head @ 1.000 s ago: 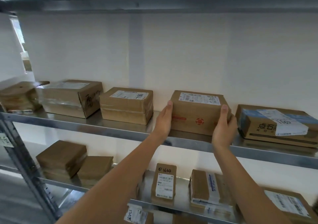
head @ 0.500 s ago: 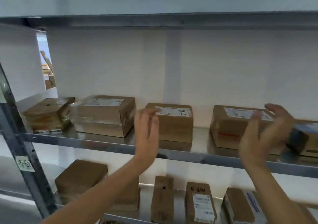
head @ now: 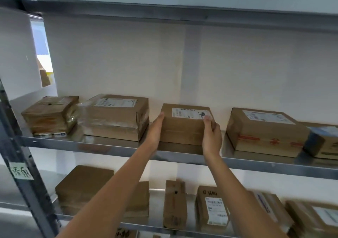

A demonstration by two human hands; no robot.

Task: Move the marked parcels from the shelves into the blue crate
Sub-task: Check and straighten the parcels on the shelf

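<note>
A small brown cardboard parcel with a white label and handwritten mark on top sits on the upper grey metal shelf, third from the left in the row, close to the front edge. The left hand lies flat against the parcel's left end with straight fingers, pressing rather than curling. The right hand is at the right front corner, its fingers curled onto the top edge beside the label, gripping it. The parcel lies directly between the two hands, its long axis running left to right along the shelf, so the coming pull, as I judge it, is straight back toward the person. Both hands are equally near. A larger tape-wrapped brown box stands just beside it to the left, and a brown box with red markings a little apart on the right. The blue crate is not in view.
</note>
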